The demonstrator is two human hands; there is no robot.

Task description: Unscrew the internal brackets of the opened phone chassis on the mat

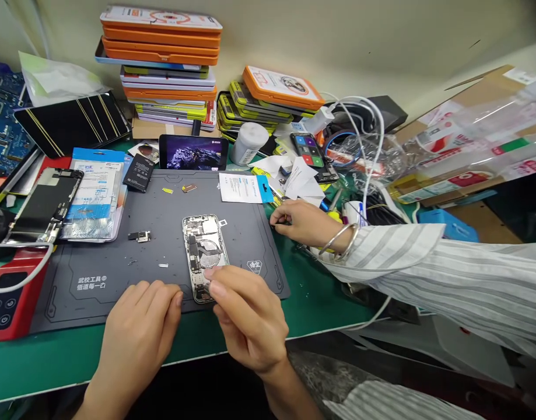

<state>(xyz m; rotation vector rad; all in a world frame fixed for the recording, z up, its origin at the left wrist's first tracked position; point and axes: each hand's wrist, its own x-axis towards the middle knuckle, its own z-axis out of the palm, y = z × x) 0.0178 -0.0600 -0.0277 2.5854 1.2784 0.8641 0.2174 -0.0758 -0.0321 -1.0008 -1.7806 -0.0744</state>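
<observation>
An opened phone body (210, 242) lies on the grey mat (163, 198), its inner parts facing up. Over its lower end is my right hand (250, 318), thumb and fingertips pinched together; whatever they grip is too small to make out. My left hand (139, 326) rests at the mat's front edge, left of the phone, with its fingers curled and pressed together; what is under them is hidden. A small circuit board (139, 236) and a few tiny metal parts (163, 265) lie on the mat to the left. A SIM tray (223, 223) sits beside the phone's upper right edge.
Another person's hand (307, 224) in a striped sleeve reaches in at the right edge of the mat. A lit phone (193, 153) stands behind the mat. A phone screen (44, 204) and a red device (14, 297) are at left. Stacked boxes (163, 52) line the wall.
</observation>
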